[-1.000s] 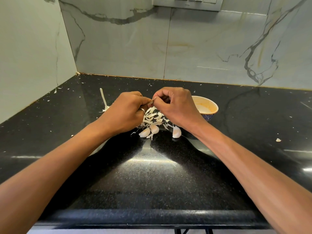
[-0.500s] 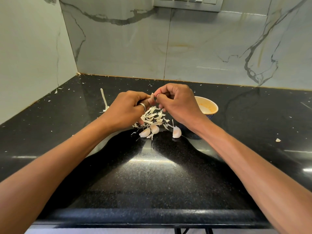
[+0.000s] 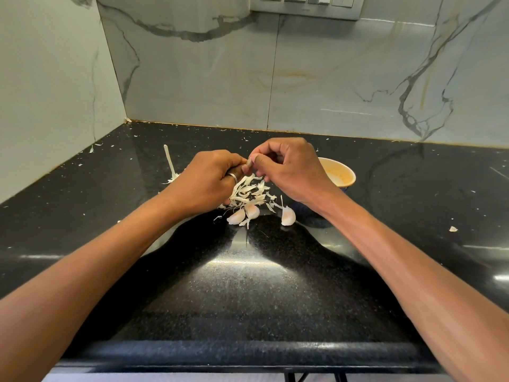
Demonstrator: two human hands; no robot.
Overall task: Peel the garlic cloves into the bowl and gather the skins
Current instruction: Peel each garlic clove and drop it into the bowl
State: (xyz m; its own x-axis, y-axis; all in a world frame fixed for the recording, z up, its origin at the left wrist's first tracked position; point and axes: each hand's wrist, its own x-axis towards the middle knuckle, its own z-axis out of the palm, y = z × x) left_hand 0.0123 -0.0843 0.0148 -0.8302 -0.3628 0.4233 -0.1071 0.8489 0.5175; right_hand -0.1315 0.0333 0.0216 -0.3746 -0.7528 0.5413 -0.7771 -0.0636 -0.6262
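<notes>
Over the last second the left hand (image 3: 209,183) and right hand (image 3: 289,172) have lifted off the skin pile (image 3: 250,193) left of the bowl (image 3: 347,175), their fingers (image 3: 259,161) still pinching one garlic clove (image 3: 249,163), so peeling likely continues, with loose cloves (image 3: 287,215) waiting.

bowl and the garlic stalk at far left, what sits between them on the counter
Head view: the pile of skins lies between bowl and stalk, with the left hand and right hand pinching a clove above it.
</notes>
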